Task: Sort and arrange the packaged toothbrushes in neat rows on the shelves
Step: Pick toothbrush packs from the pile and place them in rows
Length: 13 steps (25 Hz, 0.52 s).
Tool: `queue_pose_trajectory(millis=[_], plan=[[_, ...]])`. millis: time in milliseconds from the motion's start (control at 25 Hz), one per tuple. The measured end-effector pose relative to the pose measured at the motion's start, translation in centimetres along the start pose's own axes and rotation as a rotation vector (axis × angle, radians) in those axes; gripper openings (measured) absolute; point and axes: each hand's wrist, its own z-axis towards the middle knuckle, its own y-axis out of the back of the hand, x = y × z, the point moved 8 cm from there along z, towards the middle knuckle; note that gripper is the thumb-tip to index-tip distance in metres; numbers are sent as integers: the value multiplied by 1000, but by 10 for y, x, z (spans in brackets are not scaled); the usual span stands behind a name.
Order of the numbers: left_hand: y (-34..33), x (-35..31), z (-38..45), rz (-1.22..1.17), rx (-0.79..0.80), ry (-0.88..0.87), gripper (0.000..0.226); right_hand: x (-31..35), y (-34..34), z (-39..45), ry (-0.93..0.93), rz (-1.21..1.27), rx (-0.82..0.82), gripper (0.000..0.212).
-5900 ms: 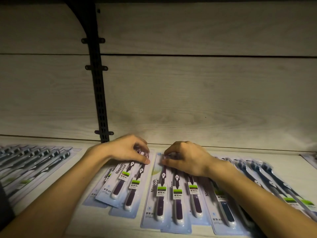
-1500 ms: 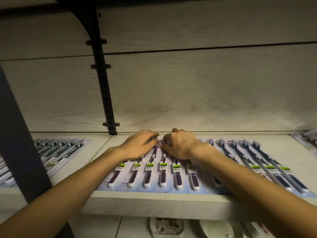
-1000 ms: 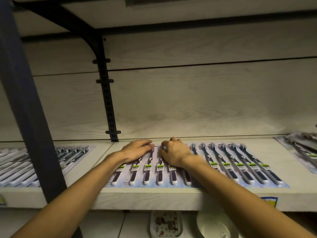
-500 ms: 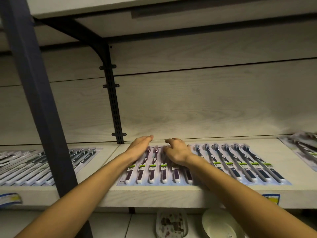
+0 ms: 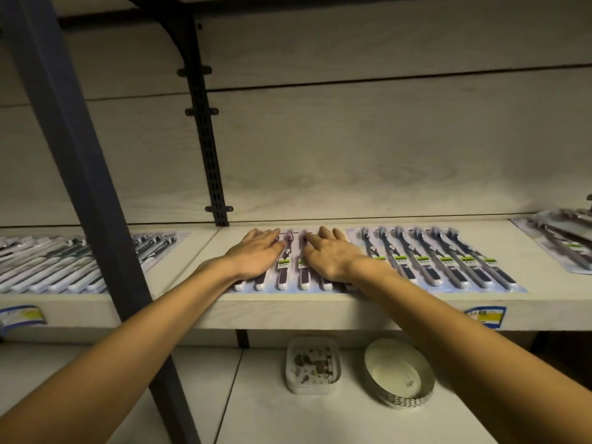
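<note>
We find both hands flat, fingers straight, on the purple toothbrush packs [image 5: 285,270] near the shelf's [image 5: 320,310] front edge: left hand [image 5: 256,254] on the left packs, right hand [image 5: 330,254] on the right. Five white handle ends show. Just beside to the right, six dark-blue toothbrushes [image 5: 448,264] lie in a row.

My left hand [image 5: 256,256] and right hand [image 5: 330,256] rest side by side on toothbrush packs [image 5: 288,277] on the shelf [image 5: 320,310]; more packs [image 5: 448,264] lie right.
</note>
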Motion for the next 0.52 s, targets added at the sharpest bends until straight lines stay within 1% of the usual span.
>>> queue_pose_trajectory(millis=[120, 240, 360, 440, 520], plan=[[-1, -2, -3, -6, 24, -10, 68, 3, 2, -4, -22, 19, 22, 81], [2, -4, -10, -3, 29, -17, 68, 6, 3, -10, -34, 41, 26, 65], [10, 5, -17, 56, 39, -15, 66, 25, 5, -13, -19, 70, 6, 63], [16, 18, -19, 76, 11, -6, 65, 35, 3, -12, -5, 161, -20, 62], [27, 28, -19, 38, -87, -2, 72, 35, 14, -16, 29, 324, -99, 57]])
